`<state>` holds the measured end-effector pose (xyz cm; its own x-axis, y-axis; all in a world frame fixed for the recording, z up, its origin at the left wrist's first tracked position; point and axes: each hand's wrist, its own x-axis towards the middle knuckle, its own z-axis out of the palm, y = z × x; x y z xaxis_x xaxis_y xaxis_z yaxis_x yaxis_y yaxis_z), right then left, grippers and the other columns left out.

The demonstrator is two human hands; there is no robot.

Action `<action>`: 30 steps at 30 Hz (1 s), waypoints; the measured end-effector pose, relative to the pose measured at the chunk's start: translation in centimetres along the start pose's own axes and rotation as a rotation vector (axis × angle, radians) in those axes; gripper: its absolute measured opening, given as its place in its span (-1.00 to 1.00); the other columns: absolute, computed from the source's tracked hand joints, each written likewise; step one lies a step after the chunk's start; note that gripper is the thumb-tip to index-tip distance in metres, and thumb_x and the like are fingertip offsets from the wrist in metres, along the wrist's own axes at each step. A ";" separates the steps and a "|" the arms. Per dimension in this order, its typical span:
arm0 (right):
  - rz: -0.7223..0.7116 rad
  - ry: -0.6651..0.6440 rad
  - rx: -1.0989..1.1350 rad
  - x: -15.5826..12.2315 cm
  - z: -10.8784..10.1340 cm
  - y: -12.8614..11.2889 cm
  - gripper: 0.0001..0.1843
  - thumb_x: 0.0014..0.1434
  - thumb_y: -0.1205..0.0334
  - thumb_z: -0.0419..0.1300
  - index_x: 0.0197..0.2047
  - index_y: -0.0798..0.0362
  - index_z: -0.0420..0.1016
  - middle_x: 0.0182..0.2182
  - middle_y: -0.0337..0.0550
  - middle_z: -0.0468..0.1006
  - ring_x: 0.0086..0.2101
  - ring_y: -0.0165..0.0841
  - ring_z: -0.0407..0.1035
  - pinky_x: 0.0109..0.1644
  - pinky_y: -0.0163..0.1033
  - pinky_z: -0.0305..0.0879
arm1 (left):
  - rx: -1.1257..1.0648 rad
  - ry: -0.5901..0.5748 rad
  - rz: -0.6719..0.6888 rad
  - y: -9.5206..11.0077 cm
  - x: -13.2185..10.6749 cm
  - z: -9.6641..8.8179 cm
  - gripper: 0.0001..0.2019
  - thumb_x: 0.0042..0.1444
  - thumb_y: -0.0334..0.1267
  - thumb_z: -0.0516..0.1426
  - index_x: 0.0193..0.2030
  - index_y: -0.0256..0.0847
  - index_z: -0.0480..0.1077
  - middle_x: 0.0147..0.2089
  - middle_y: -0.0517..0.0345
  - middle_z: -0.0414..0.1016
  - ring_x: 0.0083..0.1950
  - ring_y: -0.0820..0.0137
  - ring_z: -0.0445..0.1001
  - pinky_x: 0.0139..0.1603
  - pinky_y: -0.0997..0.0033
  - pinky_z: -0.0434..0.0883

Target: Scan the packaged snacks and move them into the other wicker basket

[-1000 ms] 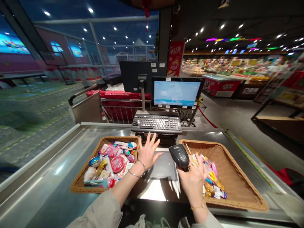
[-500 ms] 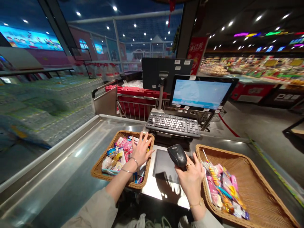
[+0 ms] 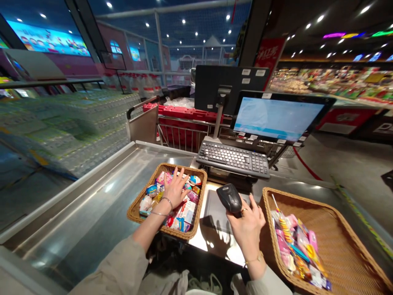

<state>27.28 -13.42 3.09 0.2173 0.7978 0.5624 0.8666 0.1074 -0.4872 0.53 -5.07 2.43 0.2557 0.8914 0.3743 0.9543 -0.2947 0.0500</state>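
A black barcode scanner is gripped in my right hand, held above the grey pad between two baskets. My left hand, fingers spread and palm down, is over the smaller wicker basket. Colourful small packets fill that basket; whether my fingertips touch them I cannot tell. To the right of the scanner stands a larger wicker basket. Candies and wrapped sweets lie in its left part, with a twisted yellow lollipop among them.
Behind the pad are a black keyboard and a lit monitor. A second screen shows its back. The steel counter has a raised rim on the left. Beyond it stand a shopping cart and stacked bottle packs.
My left hand has shifted left over the smaller basket, uncovering packets on its right side. The right hand keeps hold of the scanner. The camera view has turned slightly.
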 end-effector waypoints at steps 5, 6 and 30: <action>-0.007 -0.016 0.007 0.0 0.4 -0.3 -0.70 0.00 0.15 0.13 -0.19 -0.01 0.53 -0.02 -0.08 0.57 0.23 -0.07 0.14 0.26 0.14 -0.11 | -0.007 -0.043 -0.005 -0.8 -0.6 0.5 -0.53 0.17 -0.10 0.13 0.24 -0.04 0.32 0.46 -0.09 0.02 0.48 -0.04 -0.14 0.32 -0.50 -0.25; -0.008 -0.017 0.008 0.0 0.5 -0.4 -0.70 0.00 0.15 0.13 -0.19 -0.01 0.54 -0.03 -0.09 0.58 0.23 -0.07 0.14 0.26 0.14 -0.11 | -0.001 -0.065 -0.014 -1.0 -0.7 0.6 -0.53 0.17 -0.10 0.13 0.24 -0.03 0.32 0.46 -0.08 0.01 0.49 -0.05 -0.15 0.31 -0.51 -0.24; -0.040 -0.020 -0.016 0.4 1.7 0.7 -0.74 0.01 0.11 0.15 -0.23 -0.02 0.53 -0.03 -0.08 0.58 0.22 -0.05 0.16 0.25 0.14 -0.10 | 0.143 -0.197 0.084 -4.8 3.6 4.8 -0.64 0.10 -0.19 0.19 0.07 -0.05 0.45 0.43 -0.05 0.11 0.46 -0.08 -0.05 0.32 -0.51 -0.32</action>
<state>27.20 -12.01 1.81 0.1740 0.8045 0.5679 0.8814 0.1299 -0.4541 -2.39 1.20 -0.96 0.3470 0.9197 0.1837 0.9370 -0.3314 -0.1108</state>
